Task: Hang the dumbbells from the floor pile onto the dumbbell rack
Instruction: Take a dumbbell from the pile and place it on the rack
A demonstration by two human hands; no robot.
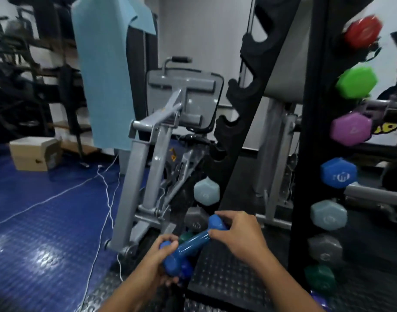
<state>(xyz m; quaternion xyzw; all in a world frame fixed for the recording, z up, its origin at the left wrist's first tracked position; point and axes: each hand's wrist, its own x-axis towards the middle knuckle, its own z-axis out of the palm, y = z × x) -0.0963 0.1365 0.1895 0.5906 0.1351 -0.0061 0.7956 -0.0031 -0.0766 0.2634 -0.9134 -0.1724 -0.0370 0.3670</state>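
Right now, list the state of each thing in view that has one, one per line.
Blue dumbbell: lifted, held in both hands.
Left hand: grips the dumbbell's near head.
Right hand: grips its far end.
Dumbbell rack: right upright loaded, left upright's upper notches empty.
Red dumbbell: hung, topmost.
Green dumbbell: hung.
Purple dumbbell: hung.
Light blue mat: draped over the grey machine.

Both hands low at centre, forearms reaching forward. Left hand [160, 255] curled around the near end of a held object. Right hand [238, 235] gripping its far end, fingers bent.
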